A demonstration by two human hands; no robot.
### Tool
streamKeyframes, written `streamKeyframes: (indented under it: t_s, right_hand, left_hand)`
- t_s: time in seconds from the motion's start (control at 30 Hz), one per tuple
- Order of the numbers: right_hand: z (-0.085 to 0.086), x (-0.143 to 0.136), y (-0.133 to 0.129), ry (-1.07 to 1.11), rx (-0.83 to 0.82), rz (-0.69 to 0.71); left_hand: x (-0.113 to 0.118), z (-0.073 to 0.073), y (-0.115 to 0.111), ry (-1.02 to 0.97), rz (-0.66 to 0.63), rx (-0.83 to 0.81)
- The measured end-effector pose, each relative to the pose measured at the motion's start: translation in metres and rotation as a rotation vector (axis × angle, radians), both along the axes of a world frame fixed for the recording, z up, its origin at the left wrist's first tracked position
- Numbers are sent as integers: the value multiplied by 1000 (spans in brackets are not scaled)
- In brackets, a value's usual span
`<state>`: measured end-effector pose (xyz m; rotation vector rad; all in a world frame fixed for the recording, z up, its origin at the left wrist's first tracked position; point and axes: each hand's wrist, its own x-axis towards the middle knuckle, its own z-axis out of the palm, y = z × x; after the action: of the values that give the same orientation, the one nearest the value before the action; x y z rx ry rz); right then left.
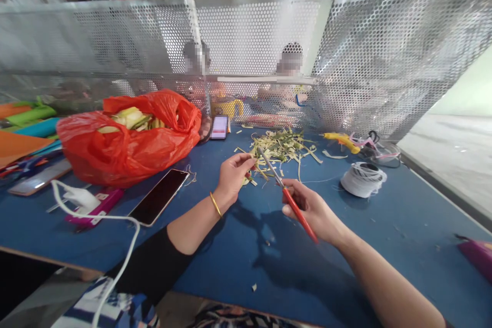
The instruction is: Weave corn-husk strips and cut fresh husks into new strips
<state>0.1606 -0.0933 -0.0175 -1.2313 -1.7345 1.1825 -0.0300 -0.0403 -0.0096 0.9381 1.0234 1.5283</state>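
Note:
My right hand (309, 207) is closed around the red handles of a pair of scissors (294, 205), whose metal blades point up and away toward my other hand. My left hand (232, 174), with a gold bangle at the wrist, pinches a small pale green strip (249, 177) by the fingertips, close to the blade tips. Its exact shape is partly hidden by the fingers. Just beyond both hands lies a loose heap of pale green and yellowish plant trimmings (279, 144) on the blue table (307, 277).
Left of my hands are a red plastic bag (130, 148) of pale strips, a dark phone (161, 197) and a white cable (132, 246). On the right stand a white string spool (363, 179) and a yellow glue gun (342, 142). A perforated metal screen (257, 36) borders the back; people sit behind it.

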Motion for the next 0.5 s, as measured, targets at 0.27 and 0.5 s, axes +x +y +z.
streamKeyframes:
  t_s: [0.27,0.5]
  right_hand:
    - [3,1,-1,-311,195,-124]
    - [4,1,-3,-443,339,-135]
  left_hand:
    - [-2,-1,1,-61,-24,-56]
    - [-2,-2,2,-83,-71,-99]
